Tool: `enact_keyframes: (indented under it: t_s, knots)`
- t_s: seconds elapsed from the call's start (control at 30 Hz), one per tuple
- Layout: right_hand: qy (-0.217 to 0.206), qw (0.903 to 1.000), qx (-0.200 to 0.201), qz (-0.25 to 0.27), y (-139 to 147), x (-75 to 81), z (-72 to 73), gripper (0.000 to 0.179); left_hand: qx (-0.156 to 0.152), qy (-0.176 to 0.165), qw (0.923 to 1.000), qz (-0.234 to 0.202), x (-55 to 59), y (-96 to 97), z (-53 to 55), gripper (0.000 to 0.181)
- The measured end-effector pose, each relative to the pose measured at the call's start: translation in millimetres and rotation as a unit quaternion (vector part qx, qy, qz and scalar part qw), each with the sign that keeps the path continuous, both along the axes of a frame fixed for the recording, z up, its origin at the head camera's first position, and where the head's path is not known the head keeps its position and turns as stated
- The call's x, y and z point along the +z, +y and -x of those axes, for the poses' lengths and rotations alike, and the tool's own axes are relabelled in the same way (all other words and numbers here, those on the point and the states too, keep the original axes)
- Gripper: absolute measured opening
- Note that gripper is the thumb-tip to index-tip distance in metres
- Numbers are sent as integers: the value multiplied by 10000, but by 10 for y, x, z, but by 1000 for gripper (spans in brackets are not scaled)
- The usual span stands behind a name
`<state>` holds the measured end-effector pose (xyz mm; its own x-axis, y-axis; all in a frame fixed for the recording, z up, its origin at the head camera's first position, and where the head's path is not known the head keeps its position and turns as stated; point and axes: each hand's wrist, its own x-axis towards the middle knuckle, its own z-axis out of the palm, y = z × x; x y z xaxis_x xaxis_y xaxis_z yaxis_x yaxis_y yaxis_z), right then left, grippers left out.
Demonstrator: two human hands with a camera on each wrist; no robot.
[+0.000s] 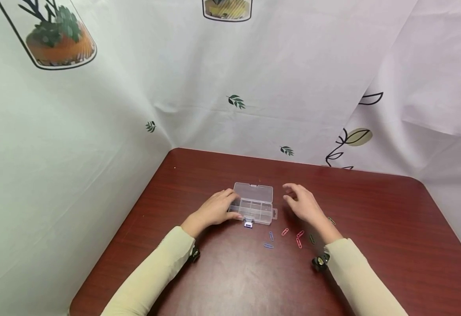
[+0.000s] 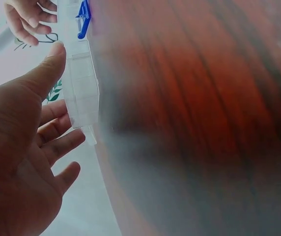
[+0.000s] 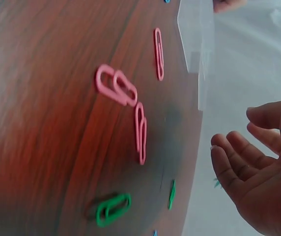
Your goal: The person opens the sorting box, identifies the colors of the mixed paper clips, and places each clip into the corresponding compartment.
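Note:
A clear plastic compartment box (image 1: 255, 214) lies on the table with its lid (image 1: 253, 192) tipped back and a blue latch (image 1: 248, 223) at the front. My left hand (image 1: 216, 208) is at its left end, thumb by the front edge and the other fingers spread loosely around the end. In the left wrist view the thumb (image 2: 52, 66) overlaps the box wall. To the right of the box my right hand (image 1: 303, 204) hovers above the table, fingers loosely bent and nothing between them. Pink paper clips (image 3: 140, 132), blue paper clips (image 1: 268, 245) and green paper clips (image 3: 113, 209) lie scattered below it.
The dark red wooden table (image 1: 214, 281) has rounded far corners. White cloth (image 1: 293, 79) with printed plants hangs behind it and along the left side. A clear hang tab (image 1: 275, 213) sticks out from the box's right end.

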<state>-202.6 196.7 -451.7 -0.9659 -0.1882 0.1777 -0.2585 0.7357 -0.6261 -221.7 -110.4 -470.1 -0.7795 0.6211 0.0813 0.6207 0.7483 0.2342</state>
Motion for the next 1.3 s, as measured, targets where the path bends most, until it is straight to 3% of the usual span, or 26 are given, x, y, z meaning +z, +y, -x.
enact_keyframes:
  t_s: [0.8, 1.07, 1.3]
  knots:
    - [-141, 9997, -162, -79, 761, 3, -214, 37, 57, -112, 9998, -139, -14, -2, 21, 67]
    - [-236, 9991, -281, -223, 962, -5, -326, 36, 156, -321, 9988, -333, -25, -6, 8, 68]
    - [-344, 9982, -340, -345, 1091, 4, -396, 36, 18, -619, 9963, -591, -7, -77, 0, 71]
